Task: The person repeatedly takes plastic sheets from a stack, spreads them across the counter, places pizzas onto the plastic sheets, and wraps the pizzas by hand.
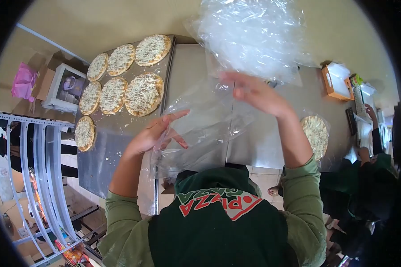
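Observation:
A clear plastic bag (196,142) spreads over the metal table between my two hands. My left hand (158,133) is at the bag's left side, its fingers spread and partly behind or inside the thin film; I cannot tell which. Higher and to the right, my right hand (258,95) is over the table with fingers stretched to the left, slightly blurred, and nothing visibly gripped. To the left, several round pizzas topped with white shreds, one of them a large pizza (144,94), lie on a dark board. Beyond my right forearm is another pizza (315,135), seemingly in clear plastic.
A heap of clear plastic bags (254,35) lies at the back of the metal table (254,144). An orange box (337,82) stands at the right. Metal shelving (47,178) rises at the left. Another person's hand (370,112) shows at far right.

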`<state>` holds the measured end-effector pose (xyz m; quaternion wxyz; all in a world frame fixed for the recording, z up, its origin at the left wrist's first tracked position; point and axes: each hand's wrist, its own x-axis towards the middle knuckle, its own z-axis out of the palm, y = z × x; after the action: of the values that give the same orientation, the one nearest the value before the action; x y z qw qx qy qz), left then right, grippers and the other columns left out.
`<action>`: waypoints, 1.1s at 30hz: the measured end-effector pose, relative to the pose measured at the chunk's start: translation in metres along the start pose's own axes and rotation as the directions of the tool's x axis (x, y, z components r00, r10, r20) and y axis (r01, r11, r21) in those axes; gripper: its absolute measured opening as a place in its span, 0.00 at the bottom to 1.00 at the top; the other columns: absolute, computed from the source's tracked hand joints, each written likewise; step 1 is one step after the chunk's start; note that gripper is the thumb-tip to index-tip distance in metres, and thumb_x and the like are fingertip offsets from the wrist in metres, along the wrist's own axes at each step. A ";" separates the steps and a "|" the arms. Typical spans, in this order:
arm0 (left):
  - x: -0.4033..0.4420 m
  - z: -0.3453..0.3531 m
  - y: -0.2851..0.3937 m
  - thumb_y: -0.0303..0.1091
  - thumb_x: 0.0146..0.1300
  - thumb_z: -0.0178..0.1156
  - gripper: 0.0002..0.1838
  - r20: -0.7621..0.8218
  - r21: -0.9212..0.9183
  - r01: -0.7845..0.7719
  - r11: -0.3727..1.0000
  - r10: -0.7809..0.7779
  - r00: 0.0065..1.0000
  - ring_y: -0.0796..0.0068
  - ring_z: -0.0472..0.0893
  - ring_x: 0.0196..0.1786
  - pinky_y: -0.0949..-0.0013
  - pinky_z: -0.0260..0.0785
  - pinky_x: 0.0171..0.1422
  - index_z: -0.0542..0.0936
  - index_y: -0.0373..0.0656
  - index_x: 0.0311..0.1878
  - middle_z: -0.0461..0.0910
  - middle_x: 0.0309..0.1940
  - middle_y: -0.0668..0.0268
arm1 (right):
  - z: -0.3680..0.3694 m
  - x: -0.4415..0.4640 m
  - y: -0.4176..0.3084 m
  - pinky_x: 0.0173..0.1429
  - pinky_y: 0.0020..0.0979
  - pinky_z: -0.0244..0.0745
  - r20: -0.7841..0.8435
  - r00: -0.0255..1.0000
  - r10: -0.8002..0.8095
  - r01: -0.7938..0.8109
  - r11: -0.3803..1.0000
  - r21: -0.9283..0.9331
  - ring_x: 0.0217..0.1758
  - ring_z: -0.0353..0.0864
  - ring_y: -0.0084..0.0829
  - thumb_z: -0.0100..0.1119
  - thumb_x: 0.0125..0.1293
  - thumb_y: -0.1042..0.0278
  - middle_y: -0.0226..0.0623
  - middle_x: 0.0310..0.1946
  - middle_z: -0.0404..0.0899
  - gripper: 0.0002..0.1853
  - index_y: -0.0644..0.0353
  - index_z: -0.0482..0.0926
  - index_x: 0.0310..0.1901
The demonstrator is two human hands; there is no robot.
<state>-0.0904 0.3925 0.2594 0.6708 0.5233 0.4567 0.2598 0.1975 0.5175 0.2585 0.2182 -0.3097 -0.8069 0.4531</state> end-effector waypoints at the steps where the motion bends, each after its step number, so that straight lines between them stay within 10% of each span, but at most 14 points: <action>1: 0.003 0.007 0.005 0.55 0.70 0.31 0.32 -0.003 0.072 0.006 0.997 -0.006 1.000 0.88 0.65 0.13 0.83 0.49 0.16 0.59 0.41 0.66 0.82 0.24 0.57 | 0.010 -0.012 0.012 0.62 0.37 0.63 0.103 0.992 -0.068 0.028 0.936 0.350 0.59 0.70 0.39 0.54 0.61 0.46 0.44 0.59 0.68 0.32 0.61 0.66 0.60; 3: 0.012 0.015 0.012 0.54 0.70 0.31 0.30 0.002 0.211 0.018 0.977 -0.019 1.000 0.87 0.68 0.14 0.83 0.53 0.18 0.61 0.42 0.66 0.82 0.25 0.58 | 0.021 -0.028 0.023 0.61 0.35 0.64 0.203 0.935 -0.292 -0.039 0.482 0.875 0.58 0.72 0.34 0.56 0.61 0.50 0.46 0.56 0.71 0.32 0.62 0.65 0.61; 9: 0.053 0.014 -0.012 0.44 0.68 0.47 0.24 -0.166 0.619 -0.001 0.786 0.132 0.977 0.74 0.77 0.30 0.70 0.67 0.46 0.65 0.43 0.63 0.78 0.40 0.56 | 0.039 -0.080 0.024 0.47 0.29 0.75 0.244 0.945 0.216 -0.322 0.735 0.597 0.45 0.80 0.30 0.52 0.66 0.63 0.42 0.42 0.80 0.19 0.67 0.72 0.54; 12: 0.076 0.017 -0.015 0.43 0.63 0.55 0.23 -0.047 0.963 0.244 -0.117 0.815 0.577 0.71 0.77 0.30 0.70 0.67 0.44 0.69 0.45 0.60 0.76 0.34 0.55 | 0.065 -0.093 0.059 0.41 0.28 0.77 0.095 0.915 0.391 -0.312 0.541 0.781 0.40 0.82 0.28 0.52 0.65 0.70 0.39 0.38 0.81 0.14 0.67 0.74 0.50; 13: 0.080 0.030 -0.013 0.42 0.58 0.61 0.19 -0.091 0.965 0.261 -0.025 0.902 0.423 0.69 0.74 0.27 0.69 0.67 0.39 0.73 0.44 0.50 0.75 0.28 0.61 | 0.070 -0.096 0.062 0.41 0.28 0.77 0.049 0.887 0.459 -0.300 0.493 0.817 0.40 0.82 0.28 0.52 0.65 0.69 0.39 0.37 0.81 0.13 0.66 0.74 0.49; 15: 0.083 0.073 -0.037 0.42 0.56 0.63 0.17 -0.572 0.703 -0.011 0.711 0.575 0.585 0.69 0.72 0.25 0.69 0.67 0.34 0.72 0.40 0.41 0.73 0.25 0.63 | 0.085 -0.101 0.063 0.41 0.29 0.78 -0.025 0.803 0.596 -0.262 0.391 0.882 0.39 0.81 0.28 0.52 0.66 0.68 0.38 0.37 0.81 0.13 0.66 0.75 0.48; 17: 0.088 0.118 -0.050 0.40 0.56 0.63 0.17 -0.474 0.594 0.001 0.804 0.349 0.808 0.71 0.73 0.26 0.70 0.67 0.32 0.70 0.38 0.36 0.74 0.25 0.61 | 0.101 -0.103 0.064 0.42 0.27 0.78 -0.037 0.803 0.595 -0.195 0.321 0.927 0.39 0.81 0.28 0.54 0.65 0.67 0.37 0.36 0.81 0.14 0.65 0.75 0.48; 20: 0.101 0.136 -0.072 0.34 0.59 0.60 0.11 -0.482 0.260 -0.104 0.960 0.222 0.847 0.75 0.77 0.30 0.70 0.71 0.35 0.73 0.37 0.37 0.76 0.28 0.62 | 0.115 -0.100 0.055 0.41 0.27 0.78 -0.100 0.781 0.616 -0.089 0.269 0.959 0.37 0.81 0.28 0.55 0.64 0.66 0.37 0.35 0.81 0.14 0.65 0.75 0.48; 23: 0.101 0.118 -0.076 0.36 0.62 0.57 0.10 -0.426 -0.236 -0.066 0.970 -0.042 0.904 0.73 0.79 0.33 0.66 0.74 0.38 0.74 0.39 0.37 0.78 0.28 0.62 | 0.122 -0.099 0.050 0.40 0.26 0.78 -0.173 0.754 0.634 -0.087 0.357 0.930 0.35 0.81 0.26 0.56 0.63 0.68 0.36 0.33 0.81 0.13 0.66 0.76 0.47; 28: 0.072 0.063 -0.077 0.39 0.65 0.51 0.10 -0.226 -0.848 -0.036 0.529 -0.299 0.927 0.77 0.77 0.29 0.69 0.72 0.32 0.74 0.42 0.37 0.77 0.25 0.64 | 0.124 -0.109 0.086 0.38 0.24 0.77 -0.396 0.692 0.604 -0.279 0.729 0.625 0.32 0.79 0.23 0.55 0.61 0.72 0.36 0.32 0.80 0.11 0.67 0.78 0.43; 31: 0.064 0.032 -0.117 0.45 0.66 0.50 0.13 -0.022 -0.865 -0.044 0.500 0.051 0.998 0.79 0.73 0.25 0.75 0.68 0.30 0.74 0.47 0.32 0.74 0.23 0.71 | 0.121 -0.102 0.101 0.35 0.23 0.76 -0.385 0.590 0.709 -0.267 0.622 0.736 0.27 0.77 0.22 0.54 0.60 0.70 0.35 0.31 0.79 0.09 0.66 0.77 0.38; 33: 0.065 0.044 -0.116 0.47 0.66 0.49 0.15 -0.354 -0.607 -0.153 0.780 -0.093 0.931 0.81 0.67 0.21 0.77 0.64 0.27 0.70 0.50 0.27 0.67 0.17 0.75 | 0.127 -0.076 0.091 0.30 0.22 0.74 -0.234 0.578 0.781 -0.094 0.349 0.932 0.23 0.74 0.21 0.53 0.60 0.67 0.32 0.28 0.77 0.08 0.63 0.76 0.37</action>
<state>-0.0370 0.3892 0.1296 0.7050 0.2213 0.4523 0.4995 0.1989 0.4251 0.1115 0.4636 -0.5207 -0.2094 0.6856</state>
